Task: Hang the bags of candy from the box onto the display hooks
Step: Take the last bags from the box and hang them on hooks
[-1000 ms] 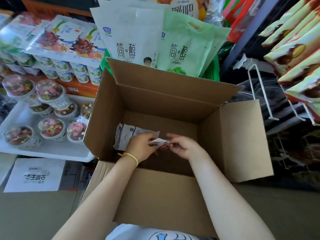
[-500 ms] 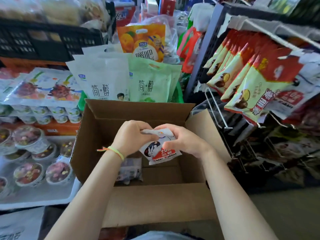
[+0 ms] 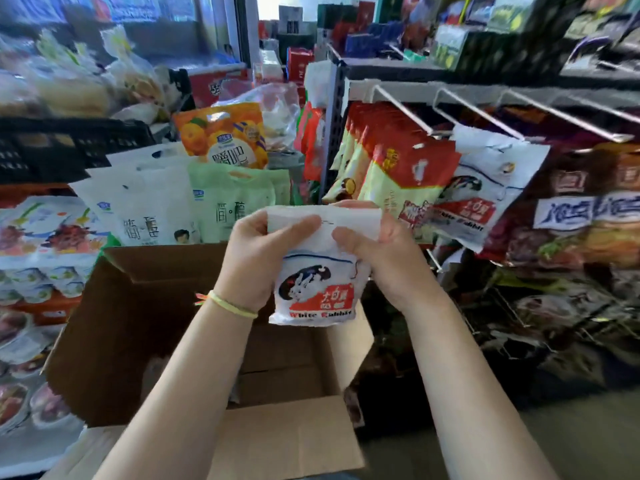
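Observation:
Both hands hold one white White Rabbit candy bag (image 3: 318, 289) upright above the open cardboard box (image 3: 145, 327). My left hand (image 3: 263, 258) grips the bag's top left corner and my right hand (image 3: 377, 261) grips its top right, thumbs on the front. On the rack to the right, another White Rabbit bag (image 3: 485, 195) hangs from a wire display hook (image 3: 481, 116). Red and yellow candy bags (image 3: 398, 174) fill the hook to its left. A third hook (image 3: 568, 116) further right shows bare wire.
Yogurt pouches (image 3: 194, 209) stand behind the box, with an orange pouch (image 3: 225, 136) above them. Cups and multipacks (image 3: 38, 258) stack at the left. Dark snack bags (image 3: 581, 220) hang at the right. Shelves of goods fill the background.
Both hands have lifted the candy bag up out of the box to rack height. My view has tilted up toward the hooks.

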A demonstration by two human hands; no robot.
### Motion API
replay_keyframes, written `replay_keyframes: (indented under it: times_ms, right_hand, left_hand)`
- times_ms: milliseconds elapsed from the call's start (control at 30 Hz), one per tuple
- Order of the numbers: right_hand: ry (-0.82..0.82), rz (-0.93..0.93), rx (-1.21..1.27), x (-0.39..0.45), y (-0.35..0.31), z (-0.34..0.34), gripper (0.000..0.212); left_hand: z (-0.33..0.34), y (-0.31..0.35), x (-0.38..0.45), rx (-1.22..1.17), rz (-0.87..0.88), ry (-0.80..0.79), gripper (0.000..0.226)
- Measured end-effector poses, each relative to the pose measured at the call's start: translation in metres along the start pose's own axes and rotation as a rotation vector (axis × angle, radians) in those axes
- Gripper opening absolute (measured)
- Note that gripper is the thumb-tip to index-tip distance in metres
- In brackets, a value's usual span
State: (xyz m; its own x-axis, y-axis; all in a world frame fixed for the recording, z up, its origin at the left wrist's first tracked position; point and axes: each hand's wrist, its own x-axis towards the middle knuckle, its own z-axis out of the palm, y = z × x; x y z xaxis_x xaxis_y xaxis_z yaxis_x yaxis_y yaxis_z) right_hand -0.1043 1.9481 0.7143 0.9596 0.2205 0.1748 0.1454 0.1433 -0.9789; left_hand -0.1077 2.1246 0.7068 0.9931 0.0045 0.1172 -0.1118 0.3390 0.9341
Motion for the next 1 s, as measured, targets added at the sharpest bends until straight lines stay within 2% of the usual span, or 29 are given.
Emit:
replay_keyframes:
  times_ms: [100,267,367,667,867,1000]
  right_hand:
    - [0.068,-0.086,-0.002,-0.002,-0.013,-0.037,0.020]
    - [0.095,-0.091,0.083,-0.010,-0.024,-0.095,0.009]
    - [0.092,-0.060,0.085,-0.015,-0.027,-0.129,0.003]
    - [0.123,0.057,0.062,-0.019,-0.043,-0.198,0.015]
    - [0.067,-0.005,0.020,-0.009,-0.057,-0.235,0.025]
    - [0.143,-0.073,-0.029,0.009,-0.065,-0.244,0.019]
  left_hand:
    - [0.048,-0.008,0.003,-0.017,0.037,-0.017,0.020]
    - [0.113,-0.021,0.007,-0.008,0.087,-0.038,0.001]
    - [0.147,-0.032,0.007,-0.001,0.059,-0.017,0.004]
    - [0.218,-0.062,0.018,0.187,0.204,0.038,0.003]
    - [0.253,-0.066,0.036,0.183,0.256,0.066,0.003]
    - [0.270,-0.065,0.055,0.191,0.297,0.136,0.011]
